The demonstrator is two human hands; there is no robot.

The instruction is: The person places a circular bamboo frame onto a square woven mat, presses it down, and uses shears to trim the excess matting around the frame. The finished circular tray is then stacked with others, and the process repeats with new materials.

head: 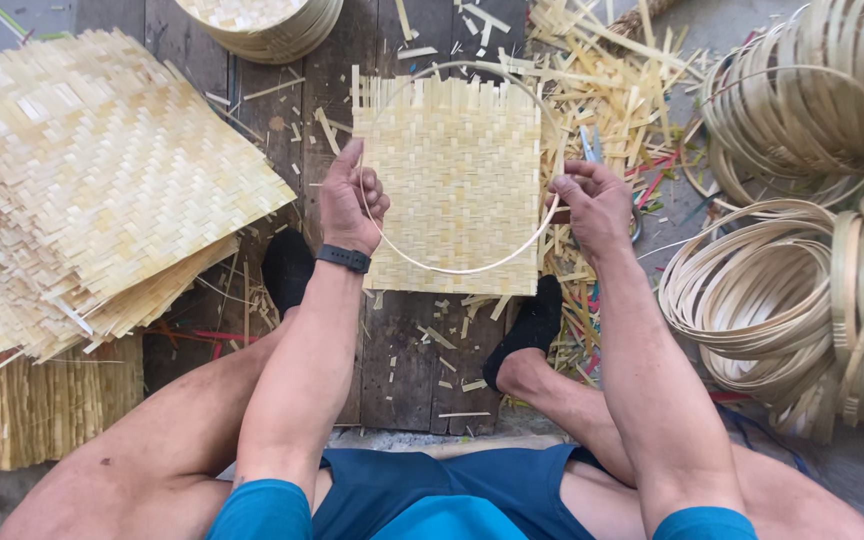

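Step in hand appears to be fitting: left hand (352,205) and right hand (597,205), fingers pinched on a thin bamboo hoop (467,268), hold it over the square woven mat (457,180) at frame centre; centring it looks the next requirement.

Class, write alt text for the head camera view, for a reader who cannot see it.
Seen from above, a seated person's left hand and right hand hold a thin bamboo hoop over a square woven bamboo mat on a wooden board. A stack of woven mats lies to the left, coiled bamboo hoops to the right.
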